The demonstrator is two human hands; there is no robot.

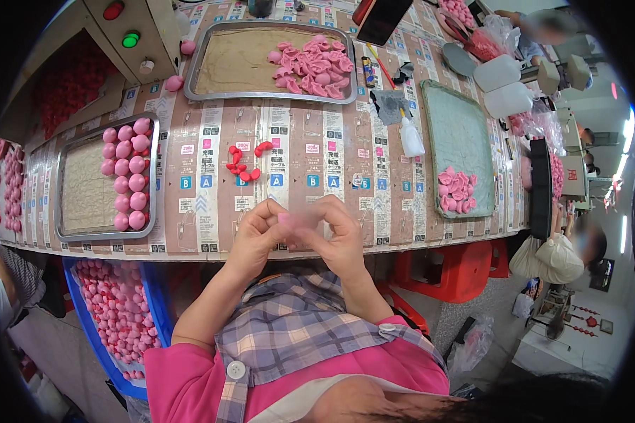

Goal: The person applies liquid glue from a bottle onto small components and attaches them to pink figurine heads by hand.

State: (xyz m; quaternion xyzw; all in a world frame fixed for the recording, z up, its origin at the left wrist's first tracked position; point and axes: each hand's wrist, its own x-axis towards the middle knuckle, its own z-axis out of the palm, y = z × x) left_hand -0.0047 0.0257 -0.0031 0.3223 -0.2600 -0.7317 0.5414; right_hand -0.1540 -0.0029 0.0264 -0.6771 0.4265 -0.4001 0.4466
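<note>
Above the table's near edge, my left hand [256,236] and my right hand [336,234] meet with fingertips pinched. Between them is a small pink piece [284,218], mostly covered by the fingers and partly blurred, so its exact shape does not show. Just beyond the hands, several small red oval pieces [244,174] lie loose on the table. To the left, a metal tray [85,185] holds rows of round pink pieces [122,167]. A tray [453,127] on the right has a small heap of folded pink pieces [456,189] at its near end.
A metal tray [236,63] at the back carries pink pieces. A machine housing [137,32] with red and green buttons stands far left. A white squeeze bottle [410,137] and grey cloth [388,106] lie right. Below are a blue crate [162,296] and a red stool [451,271].
</note>
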